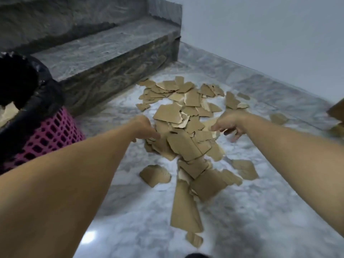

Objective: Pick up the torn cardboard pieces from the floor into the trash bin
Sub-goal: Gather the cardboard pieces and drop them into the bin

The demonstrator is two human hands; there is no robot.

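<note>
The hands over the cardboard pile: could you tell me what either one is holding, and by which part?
Nothing is clearly held. The left hand touches the pile's left edge with fingers curled; the right hand hovers open at its right side.

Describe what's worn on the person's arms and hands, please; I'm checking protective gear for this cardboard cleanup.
Nothing shows: both forearms are bare up to the frame edge, with no sleeves, gloves, watch or bracelets. The left hand and right hand are bare too; motion blur hides any rings.
</note>
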